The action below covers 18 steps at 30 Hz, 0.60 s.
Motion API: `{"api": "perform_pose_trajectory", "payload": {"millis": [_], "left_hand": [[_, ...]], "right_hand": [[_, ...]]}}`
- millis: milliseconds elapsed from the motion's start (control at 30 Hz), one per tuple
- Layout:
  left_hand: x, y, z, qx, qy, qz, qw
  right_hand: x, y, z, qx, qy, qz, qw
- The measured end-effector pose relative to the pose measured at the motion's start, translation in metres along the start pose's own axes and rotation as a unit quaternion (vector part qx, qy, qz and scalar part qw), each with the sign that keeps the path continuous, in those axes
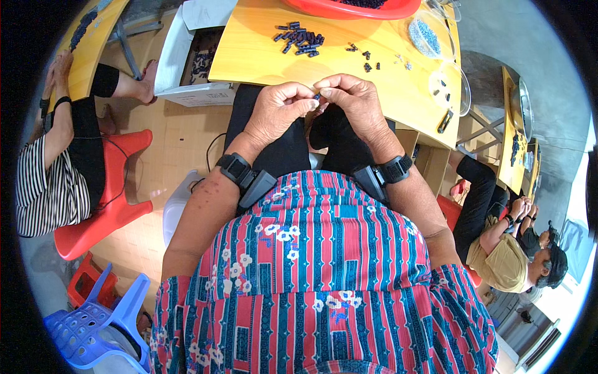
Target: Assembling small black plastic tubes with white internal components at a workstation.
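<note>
In front of the yellow table's near edge, my left hand (280, 112) and my right hand (357, 107) meet fingertip to fingertip. Both are closed in a pinch around a small dark piece (317, 97), mostly covered by my fingers; its exact kind is too small to make out. Beyond my hands, a pile of short black cylindrical parts (300, 40) lies on the table (261, 65). To its right are several smaller black pieces (367, 67) and a few tiny clear bits (408, 65).
A red basin (355, 14) with dark parts stands at the far edge. Right of it is a clear bowl (425, 37) of small blue pieces. A black object (445, 121) lies at the right corner. A white box (196, 95) stands left; people sit on both sides.
</note>
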<state>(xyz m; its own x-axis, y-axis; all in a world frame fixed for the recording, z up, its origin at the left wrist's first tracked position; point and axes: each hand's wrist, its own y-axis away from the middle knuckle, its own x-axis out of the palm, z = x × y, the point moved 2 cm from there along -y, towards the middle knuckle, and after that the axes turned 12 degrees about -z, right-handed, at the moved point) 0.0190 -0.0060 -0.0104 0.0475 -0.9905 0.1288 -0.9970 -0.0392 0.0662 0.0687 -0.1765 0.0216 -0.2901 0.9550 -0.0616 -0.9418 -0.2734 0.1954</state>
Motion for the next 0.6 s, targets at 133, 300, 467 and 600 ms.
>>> {"api": "perform_pose_trajectory", "payload": {"millis": [133,300,467,600], "left_hand": [[0.000,0.001,0.000,0.006,0.009,-0.007,1.000],[0.000,0.002,0.002,-0.007,0.018,-0.018,1.000],[0.003,0.003,0.003,0.000,0.006,-0.037,0.999],[0.005,0.005,-0.002,0.012,0.002,-0.043,0.999]], "right_hand": [[0.003,0.003,0.006,-0.039,0.034,-0.025,0.998],[0.007,0.006,0.009,-0.142,0.104,-0.050,0.983],[0.013,0.010,0.004,-0.174,0.136,-0.087,0.971],[0.021,0.016,0.004,-0.170,0.163,-0.147,0.961]]}}
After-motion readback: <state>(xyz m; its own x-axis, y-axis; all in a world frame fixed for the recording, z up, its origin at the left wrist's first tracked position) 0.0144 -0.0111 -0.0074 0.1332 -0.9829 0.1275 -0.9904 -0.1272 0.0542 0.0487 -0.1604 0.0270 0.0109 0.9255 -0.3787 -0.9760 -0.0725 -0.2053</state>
